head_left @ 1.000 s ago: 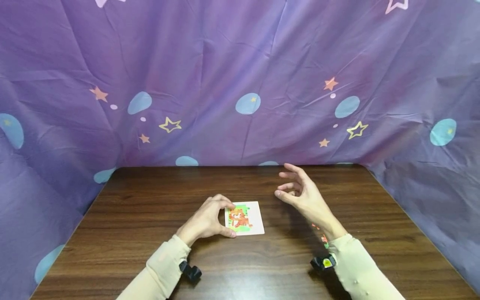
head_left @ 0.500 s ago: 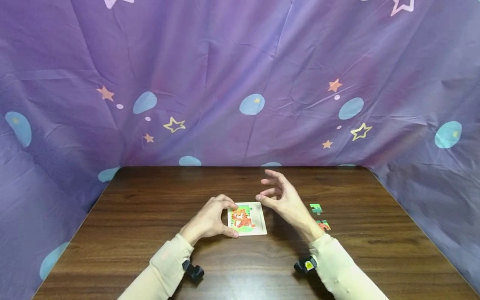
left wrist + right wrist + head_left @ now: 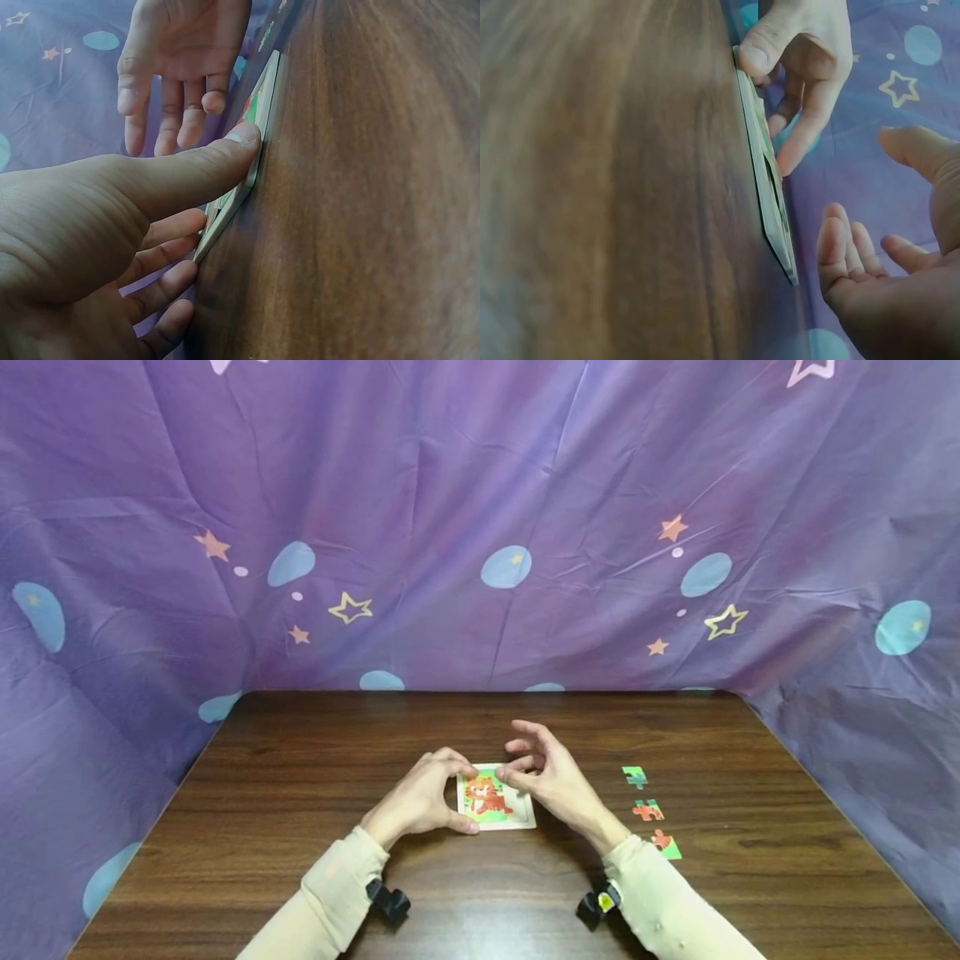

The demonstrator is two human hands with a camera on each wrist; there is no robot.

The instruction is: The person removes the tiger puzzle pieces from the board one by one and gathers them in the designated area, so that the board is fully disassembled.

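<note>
Head view: pinches square, pale-bordered orange-tiger puzzle [image 3: 489,800] by near and far edges with left hand [image 3: 422,795], seemingly for steadiness, loosely spreading right hand [image 3: 557,785] above.

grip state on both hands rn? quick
Left grip: closed on the edges of the puzzle board.
Right grip: open, holding nothing, above the puzzle board.
</note>
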